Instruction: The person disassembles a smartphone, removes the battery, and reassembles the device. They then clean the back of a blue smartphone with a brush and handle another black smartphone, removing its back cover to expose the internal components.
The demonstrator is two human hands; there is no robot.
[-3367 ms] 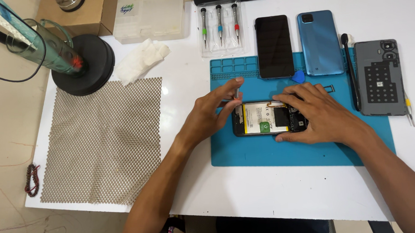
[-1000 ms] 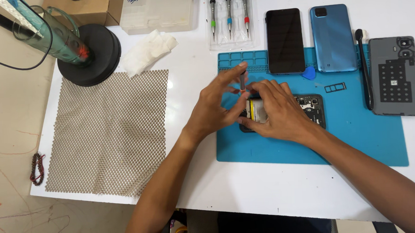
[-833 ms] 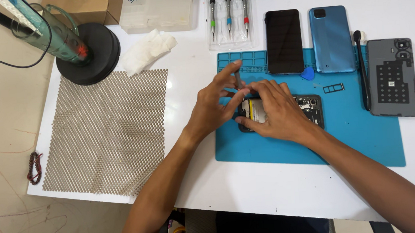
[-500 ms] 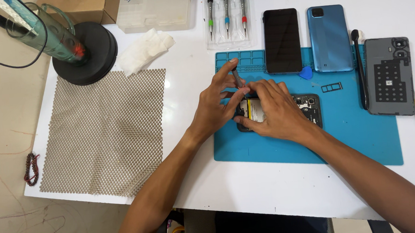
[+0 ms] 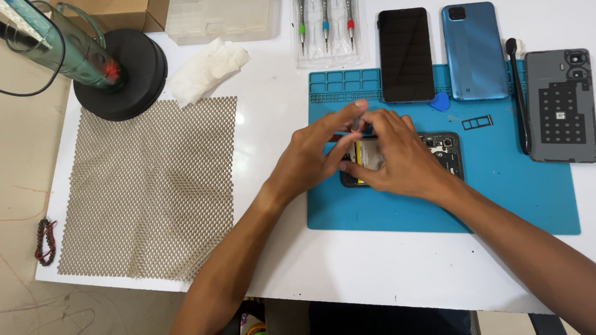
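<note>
An opened phone (image 5: 440, 154), back cover off and its inner boards and a yellow-marked battery showing, lies on the blue work mat (image 5: 503, 197), near the mat's middle and a little toward its far edge. Both hands meet over the phone's left end. The left hand (image 5: 309, 161) is curled, thumb and forefinger pinched together on a small slim tool (image 5: 357, 122) held upright above the phone; the right hand (image 5: 396, 159) lies half closed over the phone, its fingertips pressed on the casing and meeting the left fingers at the tool. On the mat's far edge lie a black screen panel (image 5: 405, 54) and a blue back cover (image 5: 474, 51), with a blue pick (image 5: 439, 101) and a card tray (image 5: 477, 122) just in front of them. Off the mat's right side rests a grey inner frame (image 5: 561, 106); off its left, a mesh sheet (image 5: 149, 189).
</note>
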